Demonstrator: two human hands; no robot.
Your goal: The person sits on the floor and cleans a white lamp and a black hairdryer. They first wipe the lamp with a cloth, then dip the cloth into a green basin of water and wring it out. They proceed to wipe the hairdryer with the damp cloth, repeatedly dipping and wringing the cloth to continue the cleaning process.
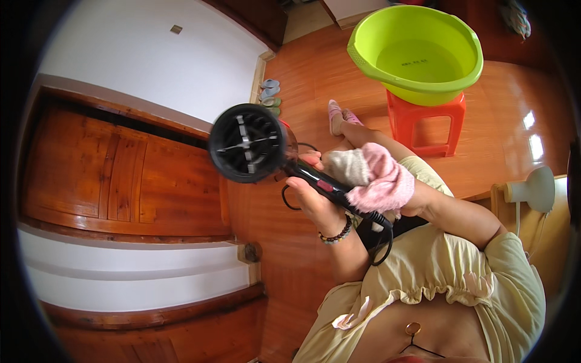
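Observation:
A black hair dryer (324, 185) with a round dark grille is held by its handle in my left hand (313, 197), which has a beaded bracelet at the wrist. The grille end points up and left, and a black cord hangs from the handle's end. My right hand (416, 202) holds a fluffy pink and pale grey cloth item (386, 179), perhaps a sock or small towel, which overlaps the rear of the dryer's handle in this view. Its fingers are mostly hidden by the cloth. Below the cloth lies something dark on my lap.
Beyond my knees, a lime green plastic basin (415, 84) stands on a red plastic stool (426, 122). My feet wear pink slippers (336, 109). More slippers (270, 93) line the white wall. A lamp (535, 189) stands at right, and wooden doors (122, 172) are at left.

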